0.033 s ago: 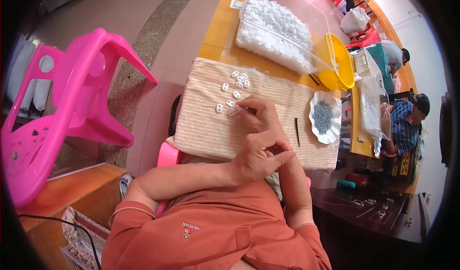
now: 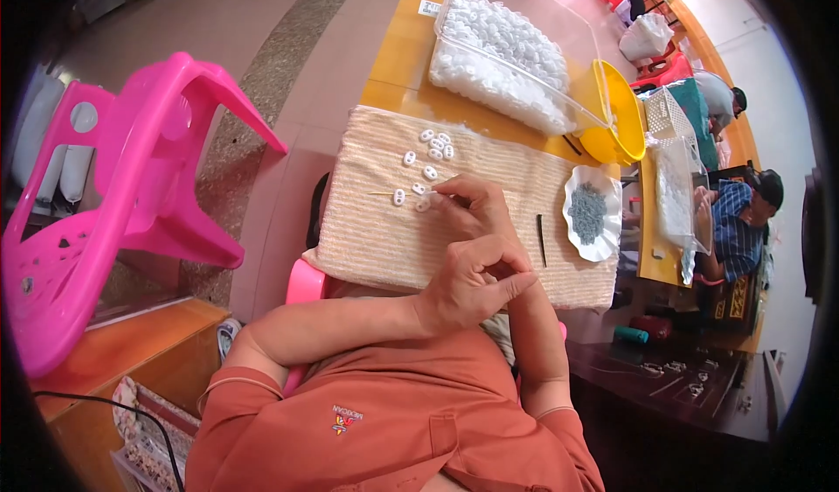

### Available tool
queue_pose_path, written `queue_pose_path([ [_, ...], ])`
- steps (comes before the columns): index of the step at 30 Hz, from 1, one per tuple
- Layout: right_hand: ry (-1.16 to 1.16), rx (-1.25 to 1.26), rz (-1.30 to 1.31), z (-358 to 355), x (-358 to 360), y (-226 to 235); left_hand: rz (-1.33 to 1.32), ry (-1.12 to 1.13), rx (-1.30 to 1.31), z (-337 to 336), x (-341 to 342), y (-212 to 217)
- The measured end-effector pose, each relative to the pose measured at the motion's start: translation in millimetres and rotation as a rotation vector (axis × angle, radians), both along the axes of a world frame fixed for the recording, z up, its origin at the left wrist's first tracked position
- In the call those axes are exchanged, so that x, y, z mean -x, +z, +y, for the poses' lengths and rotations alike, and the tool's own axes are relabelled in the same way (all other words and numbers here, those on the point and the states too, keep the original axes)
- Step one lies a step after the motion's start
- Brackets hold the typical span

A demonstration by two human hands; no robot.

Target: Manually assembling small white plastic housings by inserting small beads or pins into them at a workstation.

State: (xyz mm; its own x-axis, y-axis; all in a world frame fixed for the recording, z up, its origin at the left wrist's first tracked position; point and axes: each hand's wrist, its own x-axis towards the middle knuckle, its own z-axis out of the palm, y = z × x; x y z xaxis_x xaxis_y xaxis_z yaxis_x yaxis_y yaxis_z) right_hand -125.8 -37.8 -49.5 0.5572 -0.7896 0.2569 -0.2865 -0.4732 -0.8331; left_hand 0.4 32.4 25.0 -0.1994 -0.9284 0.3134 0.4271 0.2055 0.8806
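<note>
Several beads [image 2: 399, 197]: near towel's [image 2: 384, 239] left edge; likely light, stiff, slippery; pinch their rims.
Right grip [image 2: 472, 208]: fingertips together beside beads; hold unclear.
Left grip [image 2: 472, 284]: nearer body; cannot tell.

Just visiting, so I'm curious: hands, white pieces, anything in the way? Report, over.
Right hand at white two-holed pieces, grip unclear. Left hand close beside, hold unclear. Black strip lies aside, seemingly blocking nothing.
</note>
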Motion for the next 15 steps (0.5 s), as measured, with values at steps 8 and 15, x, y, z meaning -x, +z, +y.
queue_pose_path([
  [8, -0.462, -0.462, 0.005, -1, -1, 42, -0.048, -0.013, -0.036, -3, 0, -7],
  [15, -0.394, -0.477, -0.306, 4, 15, 43, -0.046, 0.019, -0.104, -7, 3, -13],
])
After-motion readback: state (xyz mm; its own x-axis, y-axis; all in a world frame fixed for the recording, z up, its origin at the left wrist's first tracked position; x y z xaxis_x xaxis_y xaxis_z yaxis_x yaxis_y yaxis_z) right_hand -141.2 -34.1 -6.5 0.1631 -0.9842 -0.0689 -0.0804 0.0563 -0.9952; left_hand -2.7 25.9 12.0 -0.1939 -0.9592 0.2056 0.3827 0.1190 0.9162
